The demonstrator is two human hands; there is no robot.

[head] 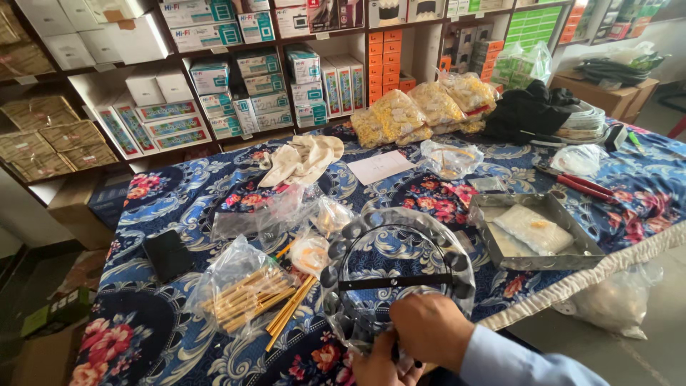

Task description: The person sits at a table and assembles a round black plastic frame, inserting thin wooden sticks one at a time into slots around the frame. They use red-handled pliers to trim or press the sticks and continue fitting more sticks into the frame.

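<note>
Lying on the floral blue worktop (179, 207), from left, are a clear bag of thin brass rods (246, 293) and a round metal ring frame (396, 275) wrapped in clear plastic, studded with dark knobs and crossed by a black bar. At its near edge, the left hand (379, 364) and right hand (429, 329) close on the frame's rim. Farther right sits a metal tray (536, 232).
</note>
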